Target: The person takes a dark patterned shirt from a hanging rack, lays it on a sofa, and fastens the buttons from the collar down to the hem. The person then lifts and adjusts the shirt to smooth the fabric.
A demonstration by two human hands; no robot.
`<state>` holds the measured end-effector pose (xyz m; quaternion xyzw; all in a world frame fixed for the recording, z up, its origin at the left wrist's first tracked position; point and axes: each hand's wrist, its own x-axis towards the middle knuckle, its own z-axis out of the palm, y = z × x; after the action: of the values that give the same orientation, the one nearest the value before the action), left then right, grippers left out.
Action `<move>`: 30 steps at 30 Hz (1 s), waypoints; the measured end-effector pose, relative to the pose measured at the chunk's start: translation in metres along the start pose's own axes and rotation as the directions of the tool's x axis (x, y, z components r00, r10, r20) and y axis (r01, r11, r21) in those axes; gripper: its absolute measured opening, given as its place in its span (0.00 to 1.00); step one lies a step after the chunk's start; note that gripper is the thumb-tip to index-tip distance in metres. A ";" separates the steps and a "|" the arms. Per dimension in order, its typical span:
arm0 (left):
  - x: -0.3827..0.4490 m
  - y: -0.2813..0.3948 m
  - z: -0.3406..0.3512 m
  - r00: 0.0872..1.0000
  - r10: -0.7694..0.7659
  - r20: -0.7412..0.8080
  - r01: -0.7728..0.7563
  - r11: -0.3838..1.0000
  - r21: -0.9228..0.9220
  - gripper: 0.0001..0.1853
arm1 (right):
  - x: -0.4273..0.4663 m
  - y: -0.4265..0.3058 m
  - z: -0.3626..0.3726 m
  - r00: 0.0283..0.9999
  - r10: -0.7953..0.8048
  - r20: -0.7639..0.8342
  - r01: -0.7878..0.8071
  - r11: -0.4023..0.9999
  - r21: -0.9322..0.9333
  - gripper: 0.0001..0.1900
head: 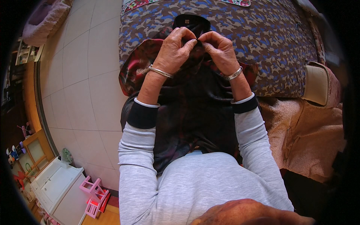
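Note:
A dark, shiny garment with red patterned parts [194,112] lies across my lap and onto the edge of a camouflage-patterned bed cover. Its dark collar [191,19], with a small label inside, points away from me. My left hand [176,50] pinches the garment's dark edge just below the collar between thumb and forefinger. Right beside it, my right hand [219,50] pinches the same edge, the fingertips of both hands nearly meeting. Whatever small part lies between the fingertips is hidden. Each wrist wears a silver bangle.
The camouflage-patterned bed cover [270,50] spreads ahead. At right are a beige and pink padded object [316,84] and a peach plush cloth [306,135]. Left of me are floor tiles [76,64], a white cabinet [56,182], a pink stool [94,194] and a fluffy pink item [46,25].

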<state>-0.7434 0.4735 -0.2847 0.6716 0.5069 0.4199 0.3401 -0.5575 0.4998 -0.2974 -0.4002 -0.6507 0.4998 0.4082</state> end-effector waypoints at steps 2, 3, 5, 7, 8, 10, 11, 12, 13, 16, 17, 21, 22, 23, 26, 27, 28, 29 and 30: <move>0.000 0.000 -0.001 0.997 -0.075 0.032 0.078 0.991 -0.105 0.06 | 0.001 0.001 0.000 1.000 -0.028 0.008 0.028 1.000 0.010 0.06; -0.001 -0.001 -0.001 0.995 -0.092 0.041 0.097 0.984 -0.147 0.06 | 0.000 0.000 0.000 0.999 -0.028 0.015 0.028 0.999 0.025 0.06; -0.001 -0.003 -0.001 0.994 -0.098 0.049 0.105 0.979 -0.176 0.07 | 0.000 -0.002 0.000 0.999 -0.027 0.029 0.026 0.998 0.054 0.06; -0.001 -0.003 -0.001 0.996 -0.074 0.042 0.080 0.985 -0.153 0.07 | 0.000 0.000 -0.001 0.997 -0.057 0.047 0.055 0.998 0.039 0.06; -0.001 -0.004 0.001 0.998 -0.068 0.015 0.069 0.987 -0.147 0.07 | 0.000 0.001 -0.001 0.996 -0.071 0.056 0.070 0.997 0.032 0.06; 0.000 -0.003 0.004 0.998 -0.055 -0.041 0.049 0.989 -0.136 0.08 | 0.001 -0.002 -0.001 0.997 -0.048 0.068 0.043 0.995 0.085 0.06; -0.001 -0.001 0.005 0.996 -0.063 -0.067 0.055 0.992 -0.117 0.08 | 0.000 -0.003 -0.002 0.996 -0.037 0.075 0.029 0.993 0.111 0.06; 0.000 0.006 0.004 0.994 -0.066 -0.092 0.057 0.994 -0.098 0.07 | 0.000 -0.003 -0.002 0.997 0.004 0.076 -0.017 0.986 0.168 0.07; 0.000 0.011 0.004 0.991 -0.069 -0.117 0.060 0.995 -0.080 0.07 | 0.000 -0.004 -0.003 0.996 0.046 0.079 -0.063 0.973 0.224 0.07; 0.000 0.014 0.011 0.952 0.177 -0.250 -0.144 0.979 0.146 0.04 | -0.001 -0.001 -0.002 0.991 0.113 0.076 -0.132 0.929 0.346 0.09; -0.002 0.018 0.014 0.946 0.172 -0.274 -0.135 0.979 0.150 0.03 | -0.001 -0.001 -0.001 0.989 0.126 0.071 -0.144 0.914 0.379 0.10; -0.006 0.020 0.019 0.954 0.120 -0.274 -0.098 0.991 0.093 0.06 | 0.000 0.001 0.000 0.988 0.152 0.007 -0.145 0.929 0.341 0.08; -0.008 0.023 0.019 0.961 0.086 -0.263 -0.064 0.994 0.091 0.07 | 0.000 0.001 0.001 0.993 0.120 -0.019 -0.109 0.949 0.296 0.08; -0.009 0.025 0.020 0.967 0.052 -0.251 -0.030 0.996 0.089 0.08 | 0.001 0.002 0.003 0.995 0.088 -0.045 -0.074 0.966 0.248 0.07; -0.014 0.017 0.025 0.958 -0.129 -0.257 0.096 0.986 -0.134 0.10 | 0.000 -0.002 0.010 0.995 0.042 -0.087 -0.030 0.990 0.141 0.07; -0.013 0.015 0.026 0.947 -0.199 -0.252 0.136 0.960 -0.246 0.10 | 0.000 -0.004 0.010 0.994 0.041 -0.099 -0.031 0.995 0.098 0.06; -0.013 0.013 0.026 0.930 -0.310 -0.199 0.209 0.889 -0.408 0.11 | -0.001 -0.005 0.011 0.993 0.047 -0.107 -0.038 0.996 0.082 0.06; -0.012 0.013 0.024 0.904 -0.408 -0.128 0.276 0.785 -0.554 0.11 | -0.001 -0.005 0.011 0.992 0.052 -0.115 -0.045 0.997 0.066 0.06; -0.012 0.012 0.022 0.871 -0.490 -0.041 0.335 0.653 -0.679 0.11 | -0.001 -0.005 0.012 0.991 0.058 -0.123 -0.052 0.997 0.050 0.06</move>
<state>-0.7202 0.4586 -0.2857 0.3251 0.5026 0.5522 0.5803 -0.5690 0.4944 -0.2942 -0.4387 -0.6009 0.4999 0.4434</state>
